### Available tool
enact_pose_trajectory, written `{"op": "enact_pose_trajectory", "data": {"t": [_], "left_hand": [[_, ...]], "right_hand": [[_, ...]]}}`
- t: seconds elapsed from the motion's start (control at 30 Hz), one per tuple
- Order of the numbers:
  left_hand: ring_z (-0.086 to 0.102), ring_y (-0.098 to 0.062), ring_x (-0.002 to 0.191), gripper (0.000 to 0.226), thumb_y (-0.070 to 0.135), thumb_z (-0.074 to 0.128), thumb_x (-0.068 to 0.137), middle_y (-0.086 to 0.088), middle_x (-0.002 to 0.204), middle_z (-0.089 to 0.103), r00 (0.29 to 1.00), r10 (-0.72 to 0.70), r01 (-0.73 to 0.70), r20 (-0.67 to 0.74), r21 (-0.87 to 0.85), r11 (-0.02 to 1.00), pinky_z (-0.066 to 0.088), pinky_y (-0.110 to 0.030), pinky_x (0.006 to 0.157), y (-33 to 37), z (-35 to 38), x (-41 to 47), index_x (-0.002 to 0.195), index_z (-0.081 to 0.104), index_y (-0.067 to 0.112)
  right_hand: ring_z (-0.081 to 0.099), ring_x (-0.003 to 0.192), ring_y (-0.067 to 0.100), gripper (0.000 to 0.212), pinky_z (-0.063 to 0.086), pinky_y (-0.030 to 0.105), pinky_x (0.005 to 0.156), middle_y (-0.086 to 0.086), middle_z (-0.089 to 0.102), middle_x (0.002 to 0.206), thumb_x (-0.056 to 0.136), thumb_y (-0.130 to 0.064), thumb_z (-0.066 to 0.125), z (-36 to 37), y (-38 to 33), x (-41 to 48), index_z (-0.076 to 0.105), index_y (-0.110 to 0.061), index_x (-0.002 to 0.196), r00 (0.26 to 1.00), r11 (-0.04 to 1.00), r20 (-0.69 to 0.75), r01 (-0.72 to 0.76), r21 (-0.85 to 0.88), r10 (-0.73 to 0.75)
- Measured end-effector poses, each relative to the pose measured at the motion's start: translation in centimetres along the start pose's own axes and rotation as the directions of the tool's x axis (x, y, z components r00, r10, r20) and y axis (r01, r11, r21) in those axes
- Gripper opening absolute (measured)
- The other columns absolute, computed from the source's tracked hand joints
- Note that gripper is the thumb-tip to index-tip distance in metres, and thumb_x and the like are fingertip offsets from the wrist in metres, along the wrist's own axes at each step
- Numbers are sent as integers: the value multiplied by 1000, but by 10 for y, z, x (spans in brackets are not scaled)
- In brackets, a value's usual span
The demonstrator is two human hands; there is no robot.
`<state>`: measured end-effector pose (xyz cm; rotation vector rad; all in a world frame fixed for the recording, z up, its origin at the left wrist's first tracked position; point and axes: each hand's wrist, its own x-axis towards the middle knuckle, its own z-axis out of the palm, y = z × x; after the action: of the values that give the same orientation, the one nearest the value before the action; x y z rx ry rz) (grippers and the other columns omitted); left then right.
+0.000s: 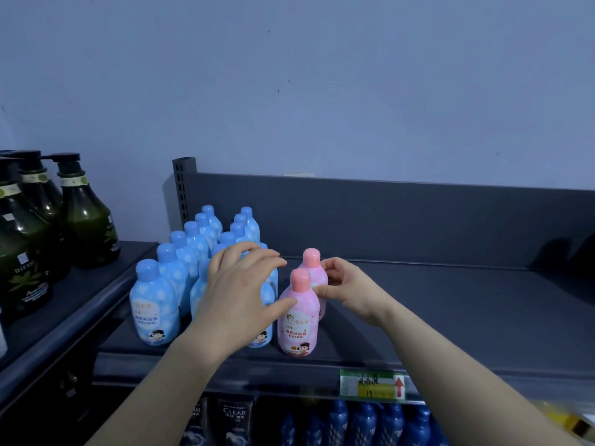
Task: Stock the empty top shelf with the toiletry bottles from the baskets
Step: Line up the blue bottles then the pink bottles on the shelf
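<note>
Fingers (257, 254) of the left hand (238, 294) splay wide over the blue bottles (154, 304), thumb brushing the front pink bottle (297, 320) on the top shelf (450, 317), while the right hand (347, 288) pinches the rear pink bottle (314, 268) just behind it. Looks like row-straightening, mid-stocking. The next move calls for squaring that rear one up, then filling the bare shelf right of the front pink bottle.

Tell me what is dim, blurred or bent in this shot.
Head view: dim bluish light throughout; the price tag on the shelf edge is smeared, unreadable; the bottom right corner is a yellow blur; the shelf's lines slant, likely from the wide lens; soft shadows lie on the back panel at right.
</note>
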<state>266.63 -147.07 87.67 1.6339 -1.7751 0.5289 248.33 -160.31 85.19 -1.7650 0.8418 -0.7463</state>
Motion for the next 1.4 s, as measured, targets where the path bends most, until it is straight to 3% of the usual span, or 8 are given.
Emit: {"op": "enact_pose_trajectory", "data": {"t": [0.2, 0.5, 0.6, 0.7, 0.87, 1.1, 1.27, 1.4], "left_hand": [[42, -12, 116, 49, 57, 47, 77, 14, 117, 61, 998, -58, 57, -24, -51, 997, 24, -28, 102, -11, 4, -3, 111, 65, 27], [49, -16, 117, 50, 55, 42, 81, 12, 118, 61, 998, -60, 62, 37, -55, 997, 29, -30, 102, -12, 6, -1, 114, 63, 25], [54, -16, 113, 45, 52, 42, 84, 11, 116, 62, 1000, -31, 31, 4, -72, 997, 32, -30, 100, -3, 4, 6, 113, 63, 25], [56, -16, 106, 31, 44, 48, 86, 13, 110, 63, 998, 17, -24, -60, -112, 993, 32, -28, 96, 18, 2, 15, 107, 62, 26], [58, -19, 106, 40, 45, 45, 85, 8, 110, 66, 991, 122, -129, -56, -146, 981, 36, -32, 98, 77, 18, 24, 109, 66, 20], [59, -19, 107, 44, 46, 42, 84, 7, 109, 67, 954, 289, -262, 76, -253, 931, 40, -37, 98, 194, 76, 8, 110, 67, 20], [59, -21, 105, 36, 41, 53, 83, 6, 108, 67, 893, 415, -323, 173, -396, 860, 39, -35, 96, 290, 128, -26, 109, 67, 20], [59, -23, 103, 38, 44, 50, 82, 4, 108, 67, 803, 516, -342, 298, -479, 809, 43, -36, 90, 363, 177, -70, 107, 66, 21]], "right_hand": [[66, 97, 16, 37, 53, 32, 88, 6, 71, 109, 82, -14, 75, 11, -1, 10, 55, -11, 114, 999, 999, 38, 1, -41, 1], [60, 115, 10, 49, 48, 33, 101, -4, 63, 125, 82, -20, 75, 5, -8, 5, 53, -16, 126, 998, 992, 64, -11, -129, 19], [47, 129, 8, 56, 37, 30, 110, -9, 47, 141, 89, -32, 65, -6, -18, -10, 44, -21, 140, 998, 955, -53, -3, -297, -13], [46, 128, 10, 54, 33, 23, 105, -11, 37, 150, 96, -37, 52, -21, -25, -35, 35, -24, 147, 984, 820, -154, -12, -572, -93], [34, 137, 15, 53, 28, 26, 110, -4, 38, 151, 98, -34, 49, -54, -18, -87, 35, -19, 147, 968, 633, -186, -38, -773, -170], [26, 143, 15, 52, 16, 19, 110, -1, 36, 153, 99, -32, 48, -124, 22, -199, 35, -17, 147, 939, 553, -328, -222, -803, -100], [51, 123, 22, 40, 37, 28, 97, 4, 58, 132, 96, -27, 53, -180, 73, -296, 53, -17, 135, 865, 572, -502, -407, -712, -9], [58, 113, 24, 34, 48, 38, 89, 5, 64, 122, 95, -26, 52, -210, 125, -377, 59, -20, 128, 800, 566, -580, -553, -612, 153]]}}
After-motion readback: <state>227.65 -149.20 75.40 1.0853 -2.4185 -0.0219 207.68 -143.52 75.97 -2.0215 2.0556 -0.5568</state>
